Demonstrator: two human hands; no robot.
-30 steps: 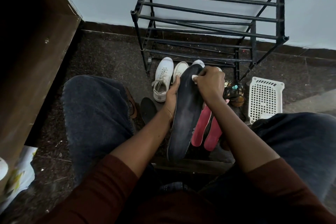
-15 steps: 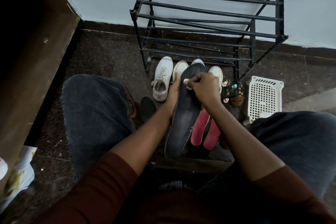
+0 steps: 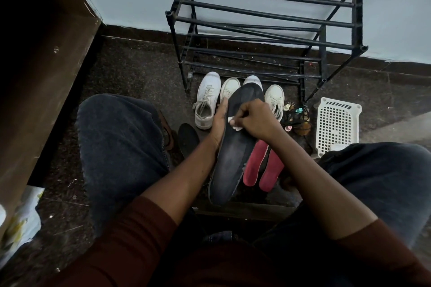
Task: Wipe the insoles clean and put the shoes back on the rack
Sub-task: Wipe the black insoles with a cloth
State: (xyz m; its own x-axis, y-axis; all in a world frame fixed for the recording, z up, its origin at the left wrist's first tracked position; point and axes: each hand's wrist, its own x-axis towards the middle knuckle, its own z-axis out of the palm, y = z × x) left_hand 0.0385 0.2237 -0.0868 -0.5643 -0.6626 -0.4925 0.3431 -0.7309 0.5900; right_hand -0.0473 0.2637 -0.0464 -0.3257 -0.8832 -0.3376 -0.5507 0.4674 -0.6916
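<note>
In front of the seated person's knees, above the dark speckled floor, the long dark-grey fabric insole (image 3: 232, 154) is held tilted, its toe end toward the black metal-tube shoe rack (image 3: 268, 13). The left hand (image 3: 219, 123) grips the insole's left edge near the toe, fingers wrapped behind it. The right hand (image 3: 256, 121) is curled round a small white wad of cloth (image 3: 234, 124), which is pressed on the insole's upper face below the toe. The step in hand, by judgement, is wiping. A pair of red insoles (image 3: 263, 168) lies just beside it on the floor. The white lace-up sneakers (image 3: 207, 100) stand on the floor at the rack's foot, not yet on its bars. The next move probably calls for drawing the wad heelward under steady pressure, while the left hand braces the flexible insole against bending.
</note>
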